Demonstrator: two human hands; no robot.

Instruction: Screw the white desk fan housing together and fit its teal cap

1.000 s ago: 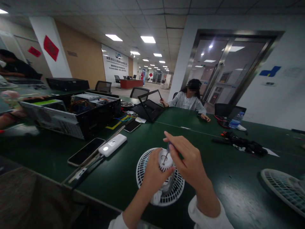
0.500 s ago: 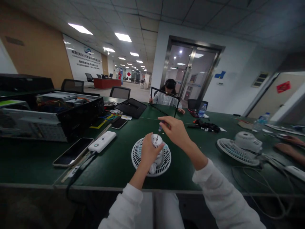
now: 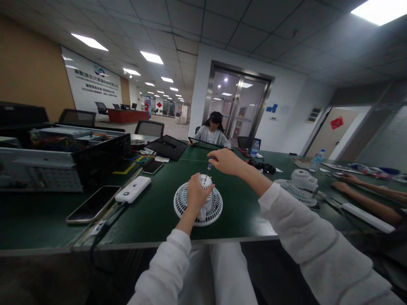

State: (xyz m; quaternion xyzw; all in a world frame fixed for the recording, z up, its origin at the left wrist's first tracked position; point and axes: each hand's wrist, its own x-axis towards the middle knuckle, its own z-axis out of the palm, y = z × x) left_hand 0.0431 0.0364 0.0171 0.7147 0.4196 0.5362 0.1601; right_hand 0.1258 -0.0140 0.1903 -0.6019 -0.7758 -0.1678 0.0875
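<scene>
My left hand (image 3: 197, 197) wraps around the white motor housing (image 3: 206, 181) of a small desk fan, which lies with its round white and blue grille (image 3: 216, 207) on the green table (image 3: 159, 224). My right hand (image 3: 224, 162) pinches a small screwdriver (image 3: 208, 170) by its handle, above the housing. The screwdriver's thin shaft reaches down to the top of the housing. My left hand hides the lower side of the housing and part of the grille.
Left of the fan lie a white power bank (image 3: 132, 189) and a smartphone (image 3: 93, 204). An open computer case (image 3: 63, 163) stands farther left. A second fan (image 3: 300, 182) sits to the right, near a co-worker's hand (image 3: 341, 186). A seated person (image 3: 211, 133) is at the far end.
The view has swung up and back, so more of the room shows. My hands stay at the fan, with the screwdriver still at the top of the housing.
</scene>
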